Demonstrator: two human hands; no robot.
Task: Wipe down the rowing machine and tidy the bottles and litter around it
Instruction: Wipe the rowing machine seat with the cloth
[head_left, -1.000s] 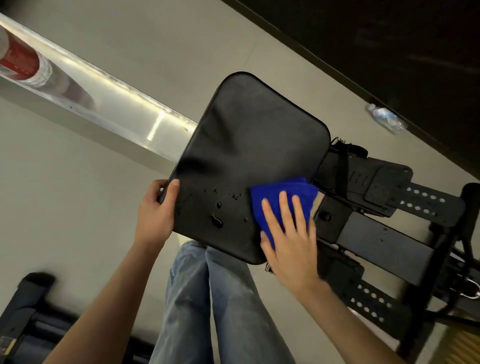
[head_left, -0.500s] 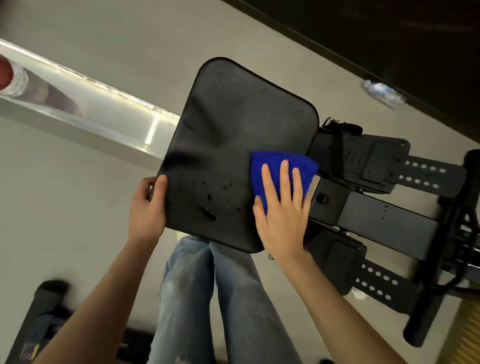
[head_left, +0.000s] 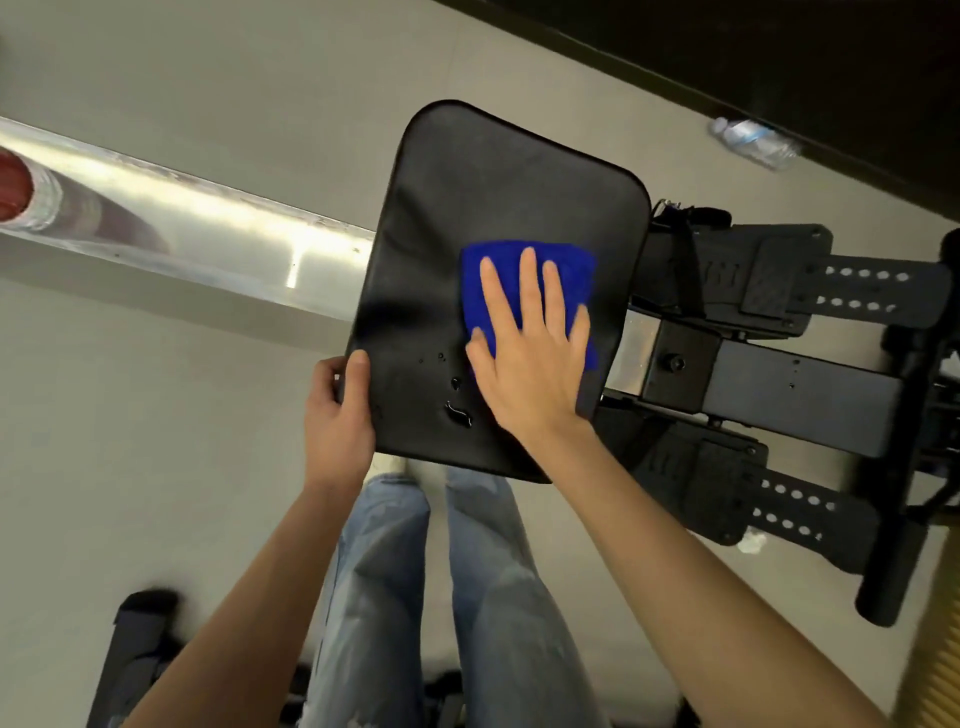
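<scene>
- Your jeans fill the bottom centre. You're standing right at the near edge of the seat.
- A dark piece of equipment lies on the floor at lower left. It's blurred, so I can't tell what it is.
- Your left hand grips the near-left edge of the seat: thumb on top, fingers curled over the rim.
- Your right hand lies flat with its fingers straight and spread, palm pressing the blue cloth onto the seat. It isn't pinching or curling round anything.
- The blue cloth is folded into a rough square on the right half of the seat, mostly under your fingers.
- The seat is a black padded rectangle with rounded corners, sitting over the rail.
- Water droplets sit on the seat between your two hands, just beside your right palm. One is a longer smear.
- The rail is shiny metal and runs from the left edge of the frame under the seat.
- A black centre beam runs on to the right of the seat.
- The upper footplate and lower footplate sit either side of that beam. Both are black, with rows of holes.
- A white scrap lies on the floor, touching the lower footplate's near edge.
- A red-labelled bottle is at the far left by the rail, cut off by the frame. I can't tell whether it's on the rail or beside it.
- A clear bottle lies on its side on the floor at top right, just beside the dark wall strip and well apart from the seat.
</scene>
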